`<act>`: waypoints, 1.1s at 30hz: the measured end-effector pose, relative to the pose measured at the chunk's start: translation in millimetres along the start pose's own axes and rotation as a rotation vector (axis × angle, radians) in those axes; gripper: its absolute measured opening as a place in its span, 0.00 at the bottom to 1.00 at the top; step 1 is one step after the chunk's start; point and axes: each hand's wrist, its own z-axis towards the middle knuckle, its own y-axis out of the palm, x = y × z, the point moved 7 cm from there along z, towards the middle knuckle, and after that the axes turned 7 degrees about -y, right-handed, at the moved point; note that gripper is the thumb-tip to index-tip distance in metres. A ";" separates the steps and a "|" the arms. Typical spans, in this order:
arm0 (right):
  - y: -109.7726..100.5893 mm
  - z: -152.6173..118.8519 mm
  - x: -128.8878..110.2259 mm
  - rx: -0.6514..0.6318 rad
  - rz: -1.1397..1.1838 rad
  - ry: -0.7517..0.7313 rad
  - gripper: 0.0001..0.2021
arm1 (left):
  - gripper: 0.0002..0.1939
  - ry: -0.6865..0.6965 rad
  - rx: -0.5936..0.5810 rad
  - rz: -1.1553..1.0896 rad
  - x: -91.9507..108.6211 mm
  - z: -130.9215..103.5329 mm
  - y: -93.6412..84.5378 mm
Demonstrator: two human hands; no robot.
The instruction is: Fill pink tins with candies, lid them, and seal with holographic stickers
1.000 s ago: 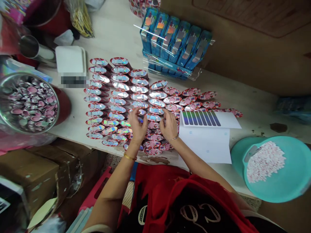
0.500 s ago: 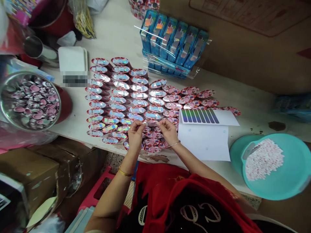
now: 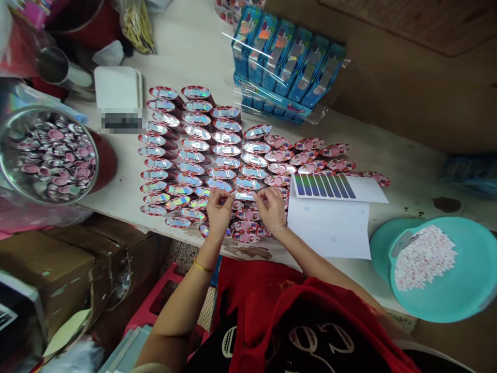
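Rows of oval red-edged containers [image 3: 191, 168] stand upright on the white table; those at the left have shiny silver tops, those at the right show pink centres. A shiny strip [image 3: 244, 196] lies over one container between my hands. My left hand [image 3: 220, 207] pinches near its left end, and my right hand [image 3: 271, 206] has its fingers closed at its right end. Whether either still grips the strip is hard to tell. Beside my right hand, white sheets [image 3: 330, 228] lie on the table, the upper one bearing dark iridescent strips [image 3: 324, 185].
A steel bowl [image 3: 97, 155] of small pink and silver pieces sits at the left, near a white box [image 3: 116, 88]. Behind the rows stands a display of blue packs [image 3: 277, 62]. A turquoise basin [image 3: 466, 290] with small pale pieces is at the right.
The strip that hung between my fingertips now lies flat on a container top. My hands have barely moved. The whole view has shifted slightly.
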 end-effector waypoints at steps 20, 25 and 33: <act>-92.7 8.3 -33.5 0.135 0.030 -0.378 0.11 | 0.12 0.500 -0.204 0.396 83.9 -0.8 92.7; -193.3 18.9 32.9 0.471 -0.149 -0.128 0.07 | 0.17 0.764 -0.539 0.820 114.2 -36.9 218.0; -195.2 24.4 111.6 0.069 -0.589 -0.136 0.16 | 0.08 0.760 -0.578 0.890 83.0 -38.6 214.2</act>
